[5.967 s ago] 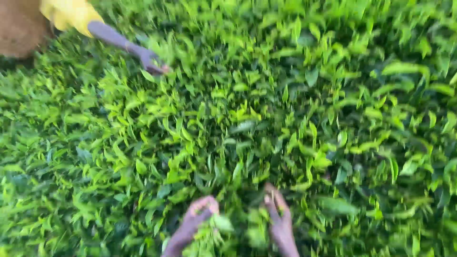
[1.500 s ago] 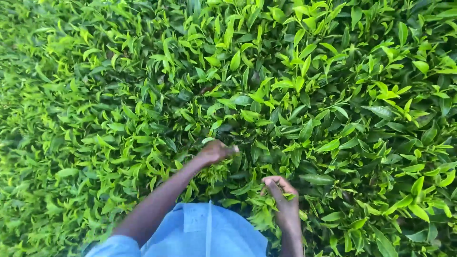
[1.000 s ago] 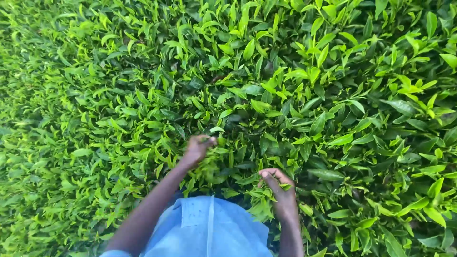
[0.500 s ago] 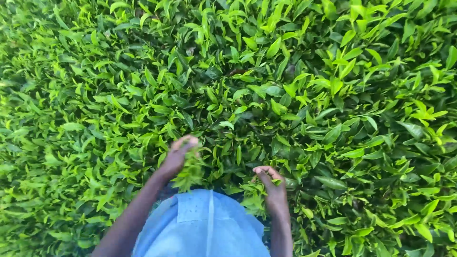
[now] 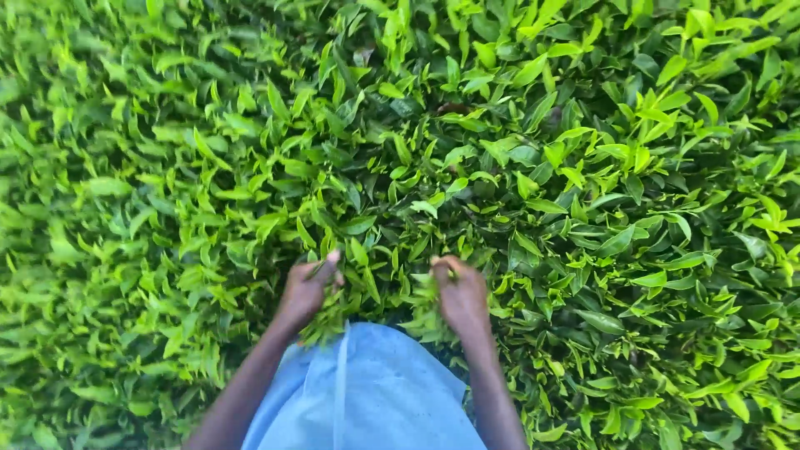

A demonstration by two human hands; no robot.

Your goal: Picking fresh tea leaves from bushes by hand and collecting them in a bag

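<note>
A dense bed of green tea bushes fills the whole view. My left hand is closed around a bunch of picked tea leaves, thumb and finger pinching a shoot at the top of the bush. My right hand is also closed on a small bunch of plucked leaves, its fingers curled down into the foliage. Both hands sit close together at the lower centre, just above my light blue garment.
Tea bushes spread unbroken to every edge of the view, paler young shoots above darker leaves. My light blue clothing covers the bottom centre. No path, basket or other person is in view now.
My hands have drawn closer together and nearer to my body, still gripping leaves. The left hand moved right and down. The other person seen six seconds ago is gone from view.
</note>
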